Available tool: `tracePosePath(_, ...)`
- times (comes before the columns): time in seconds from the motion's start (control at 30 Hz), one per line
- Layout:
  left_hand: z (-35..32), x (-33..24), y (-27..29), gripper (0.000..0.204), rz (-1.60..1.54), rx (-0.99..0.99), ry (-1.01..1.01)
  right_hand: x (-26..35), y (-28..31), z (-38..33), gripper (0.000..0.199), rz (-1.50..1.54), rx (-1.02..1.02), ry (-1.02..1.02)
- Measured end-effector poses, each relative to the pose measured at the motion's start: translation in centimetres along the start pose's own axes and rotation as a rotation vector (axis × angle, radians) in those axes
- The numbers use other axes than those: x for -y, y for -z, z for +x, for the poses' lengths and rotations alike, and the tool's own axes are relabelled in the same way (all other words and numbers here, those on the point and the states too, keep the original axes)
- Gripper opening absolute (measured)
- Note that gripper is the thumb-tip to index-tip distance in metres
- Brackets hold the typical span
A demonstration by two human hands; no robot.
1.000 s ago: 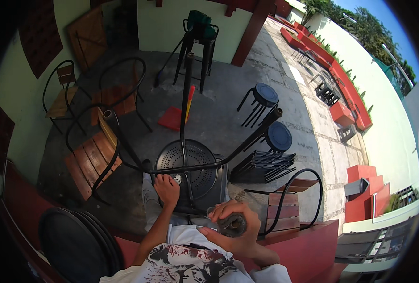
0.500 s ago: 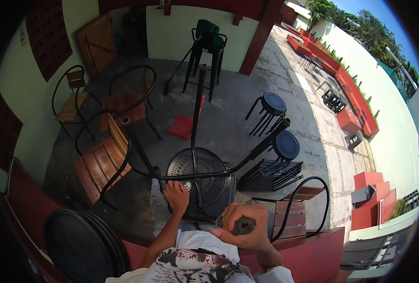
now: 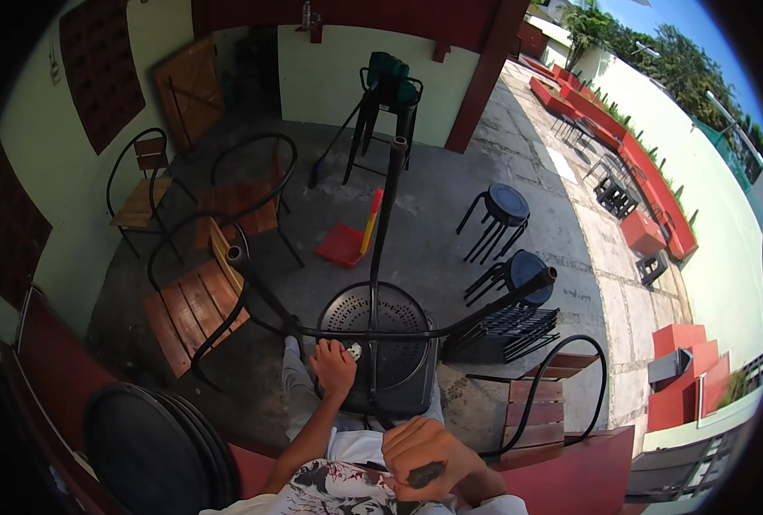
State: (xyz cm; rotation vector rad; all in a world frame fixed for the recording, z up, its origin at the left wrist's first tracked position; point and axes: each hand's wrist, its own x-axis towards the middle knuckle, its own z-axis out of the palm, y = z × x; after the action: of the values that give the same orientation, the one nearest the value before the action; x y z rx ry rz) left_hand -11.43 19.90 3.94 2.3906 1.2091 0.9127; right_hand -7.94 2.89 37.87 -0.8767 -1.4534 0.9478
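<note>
An upturned black metal frame (image 3: 450, 330), its tubular legs pointing up and outward, stands in front of me over a round perforated black seat (image 3: 360, 309). My left hand (image 3: 336, 365) is curled just below the frame's crossbar, by the seat's near edge. A small pale, speckled bit (image 3: 355, 350) shows beside its fingers; what they hold is hidden. My right hand (image 3: 424, 455) is closed around the end of the leg nearest me. A dark grey pad-like piece (image 3: 426, 475) shows between its fingers, covering the tube's end.
Wooden-slat chairs (image 3: 194, 322) stand at left, another slatted chair (image 3: 536, 412) at right. Round black stools (image 3: 508, 204) and a stack of black metal frames (image 3: 514, 333) are on the right. A red dustpan (image 3: 343, 245) lies ahead. Black round trays (image 3: 145, 451) lean near left.
My right hand has turned over the leg end, so the hole seen earlier is covered. My left hand stays by the crossbar. The whole view has shifted slightly.
</note>
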Motion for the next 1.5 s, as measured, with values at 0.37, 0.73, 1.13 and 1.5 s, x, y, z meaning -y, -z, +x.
tracePosePath(0.37,1.9,-1.1,-1.7,0.008,-0.018,0.089,-0.1,-3.4,-2.2,1.6,0.025,-0.596,-0.938,0.137)
tracePosePath(0.73,0.3,-0.4,-0.4,0.012,0.056,0.051,0.067,-3.0,5.7,0.8,0.024,0.167,0.171,0.071)
tracePosePath(1.13,-0.7,-1.6,0.9,0.014,0.126,0.023,0.191,-1.9,4.4,-1.4,0.03,-0.101,-0.337,0.001)
tracePosePath(1.5,0.4,-1.5,0.9,0.027,0.118,0.137,-0.254,-17.8,0.5,-10.6,0.035,-0.229,-0.646,-0.432)
